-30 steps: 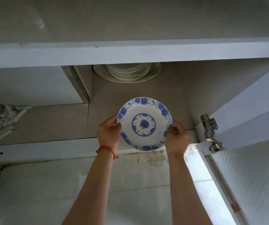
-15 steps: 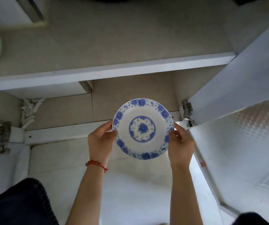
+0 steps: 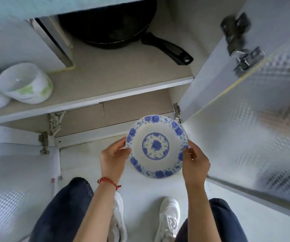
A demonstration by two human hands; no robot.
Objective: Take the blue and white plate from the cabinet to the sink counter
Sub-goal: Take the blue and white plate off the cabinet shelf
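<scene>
The blue and white plate (image 3: 156, 145), round with a blue flower border and a flower ring in its middle, is held face up in front of the open low cabinet (image 3: 123, 91), above the floor. My left hand (image 3: 113, 159) grips its left rim and my right hand (image 3: 194, 163) grips its right rim. A red string bracelet circles my left wrist. The sink counter is out of view.
A black frying pan (image 3: 116, 27) and white bowls with green print (image 3: 25, 83) sit on the cabinet's upper shelf. The open cabinet door (image 3: 256, 123) stands close on the right, another door (image 3: 15, 172) on the left. My white shoes and dark trousers are below.
The plate has come out of the cabinet toward me and slightly right, still in both hands. The view has risen, so the upper shelf with pan and bowls now shows.
</scene>
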